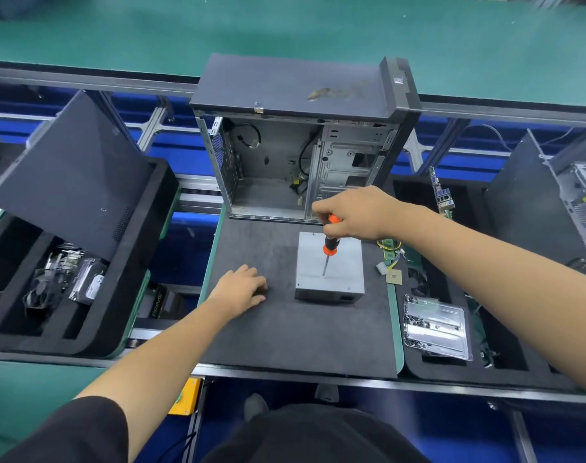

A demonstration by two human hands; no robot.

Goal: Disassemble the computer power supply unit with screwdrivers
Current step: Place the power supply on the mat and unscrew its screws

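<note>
The power supply unit is seen closed, barely begun: the screwdriver is clasped in the right hand above its lid, while the left hand is rested, loosely curled and empty, beside it.

The right hand hides most of the screwdriver handle. At three o'clock, a second case is cut off by the edge.
</note>
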